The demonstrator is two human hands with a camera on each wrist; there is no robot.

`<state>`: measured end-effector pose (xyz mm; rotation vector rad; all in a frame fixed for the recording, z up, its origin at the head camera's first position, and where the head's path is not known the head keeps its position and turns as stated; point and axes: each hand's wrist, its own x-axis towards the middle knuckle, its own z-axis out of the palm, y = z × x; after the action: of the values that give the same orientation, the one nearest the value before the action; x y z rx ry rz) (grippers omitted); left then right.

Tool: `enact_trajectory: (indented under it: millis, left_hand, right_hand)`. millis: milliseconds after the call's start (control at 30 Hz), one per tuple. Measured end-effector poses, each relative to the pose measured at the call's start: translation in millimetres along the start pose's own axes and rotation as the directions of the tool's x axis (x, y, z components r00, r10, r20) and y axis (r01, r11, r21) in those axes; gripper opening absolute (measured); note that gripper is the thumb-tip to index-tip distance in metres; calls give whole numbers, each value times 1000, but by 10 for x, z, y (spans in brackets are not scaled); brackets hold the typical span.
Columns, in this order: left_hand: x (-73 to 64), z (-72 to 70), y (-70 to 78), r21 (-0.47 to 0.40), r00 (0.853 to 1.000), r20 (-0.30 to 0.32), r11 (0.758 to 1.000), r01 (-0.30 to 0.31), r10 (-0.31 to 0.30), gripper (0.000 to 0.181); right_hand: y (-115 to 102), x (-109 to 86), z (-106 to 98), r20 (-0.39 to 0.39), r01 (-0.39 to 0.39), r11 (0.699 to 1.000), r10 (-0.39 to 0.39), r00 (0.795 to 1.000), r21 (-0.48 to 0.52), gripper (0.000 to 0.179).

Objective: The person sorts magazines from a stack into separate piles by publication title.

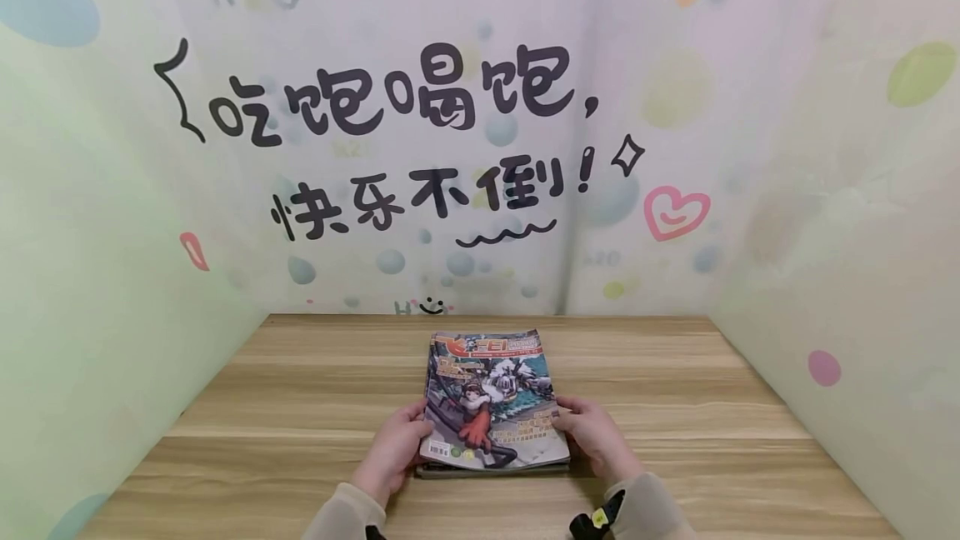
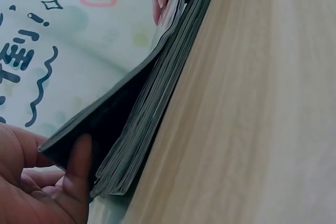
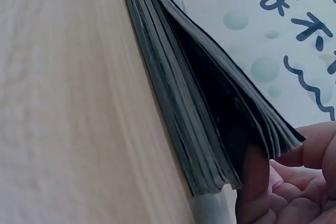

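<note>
I pinch the top cartoon magazine (image 1: pixel 491 398), low at six o'clock, with my left hand (image 1: pixel 397 447) at its eight and right hand (image 1: pixel 597 437) at its four, probably to lift it off the magazine pile (image 2: pixel 157 98), so next I should pull up evenly.

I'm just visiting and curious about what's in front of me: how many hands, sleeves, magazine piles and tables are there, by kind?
Hands: 2 (left hand, right hand)
Sleeves: 2 (left sleeve, right sleeve)
Magazine pile: 1 (exact number of copies unclear)
Table: 1
Total: 6
</note>
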<state>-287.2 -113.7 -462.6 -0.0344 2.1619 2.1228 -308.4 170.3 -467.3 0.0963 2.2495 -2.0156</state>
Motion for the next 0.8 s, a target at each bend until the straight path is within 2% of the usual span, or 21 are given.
enact_trajectory:
  millis: [167, 333, 533, 667, 800]
  left_hand:
    - [3, -16, 6, 49, 1000, -17, 999, -5, 6, 56]
    - [13, -31, 5, 65, 1000, 0, 998, 0, 0, 58]
    - [26, -47, 29, 91, 1000, 31, 996, -2, -1, 60]
    - [37, -50, 41, 127, 1000, 16, 992, -4, 2, 63]
    - [51, -66, 34, 110, 1000, -6, 994, -14, 15, 65]
  right_hand:
    - [-5, -6, -16, 28, -4, 1000, 4, 1000, -18, 58]
    - [-24, -18, -30, 59, -3, 1000, 4, 998, -20, 64]
    - [-30, -23, -21, 30, 23, 999, -21, 999, -39, 62]
    - [-39, -26, 6, 18, 24, 1000, -24, 1000, -19, 62]
    - [-72, -27, 39, 24, 34, 999, -34, 999, 1, 61]
